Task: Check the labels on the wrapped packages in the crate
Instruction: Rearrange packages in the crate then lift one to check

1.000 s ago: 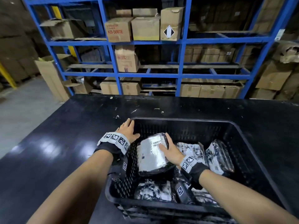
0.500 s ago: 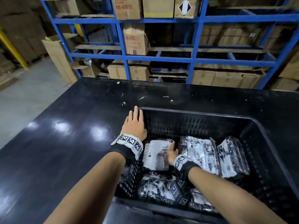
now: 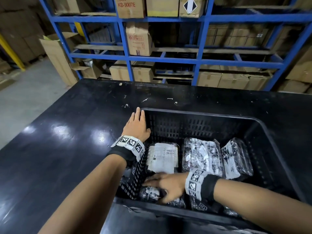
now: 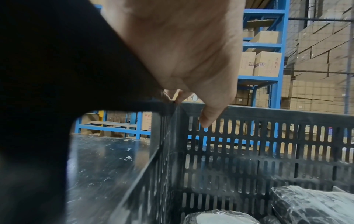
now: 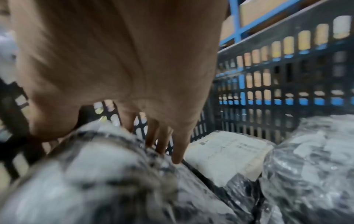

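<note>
A black slotted crate stands on the black table with several plastic-wrapped packages in it. One package lies flat with its white label up, also in the right wrist view. My right hand reaches across to the crate's near-left corner. Its straight fingers lie over a wrapped package, tips at that package's far edge, thumb at the near side. My left hand rests flat on the crate's left rim near the far corner, its thumb down inside the wall.
Two more wrapped packages lean at the crate's middle and right. Behind the table stands a blue rack with cardboard boxes. An open carton stands on the grey floor at the left.
My right hand has laid the labelled package flat in the crate, left it, and moved to the package in the near-left corner. My left hand slid farther along the rim.
</note>
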